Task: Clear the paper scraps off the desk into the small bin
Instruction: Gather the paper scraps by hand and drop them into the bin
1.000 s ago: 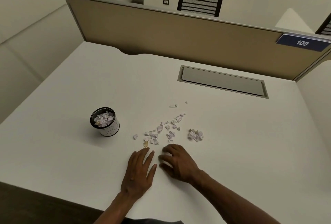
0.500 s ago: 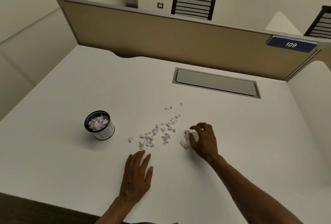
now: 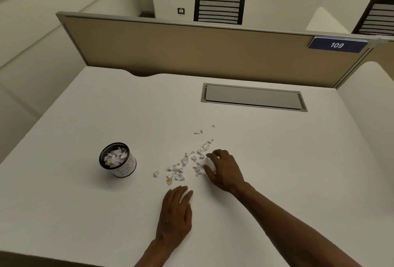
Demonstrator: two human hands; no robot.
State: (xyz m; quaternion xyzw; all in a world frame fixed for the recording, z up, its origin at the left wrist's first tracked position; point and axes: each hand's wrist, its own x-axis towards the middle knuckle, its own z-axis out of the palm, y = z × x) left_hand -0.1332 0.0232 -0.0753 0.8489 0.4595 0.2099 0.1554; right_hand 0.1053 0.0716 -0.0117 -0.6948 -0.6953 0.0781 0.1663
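Paper scraps (image 3: pixel 187 163) lay scattered across the middle of a white surface (image 3: pixel 277 160), a loose trail running from the near left to the far right, with two tiny bits set apart at the far end. To the left of them, well apart, stood a small bin (image 3: pixel 118 159), round, with a dark rim and a pale wall bearing some drawn lettering. It was upright and already held a heap of white and pale yellow scraps.

The person's right hand (image 3: pixel 223 170) rested at the right edge of the trail, fingers curled inward and thumb tucked under, cupped around a clump of white paper that showed between the fingers. Loose scraps lay just beside its fingertips. The left hand (image 3: pixel 175 213) lay flat on the surface nearer the person, palm down, fingers together and stretched out, holding nothing. Its fingertips pointed toward the near end of the trail, close to a yellowish scrap (image 3: pixel 169 181) but apart from it.

Farther back, a grey rectangular panel (image 3: pixel 253 97) sat flush in the surface. Behind it rose a tan partition (image 3: pixel 191 51), carrying a blue sign (image 3: pixel 338 45) reading 109 at its right end. Beyond the partition, the dark back of a chair (image 3: pixel 219 5) stood against a pale wall.
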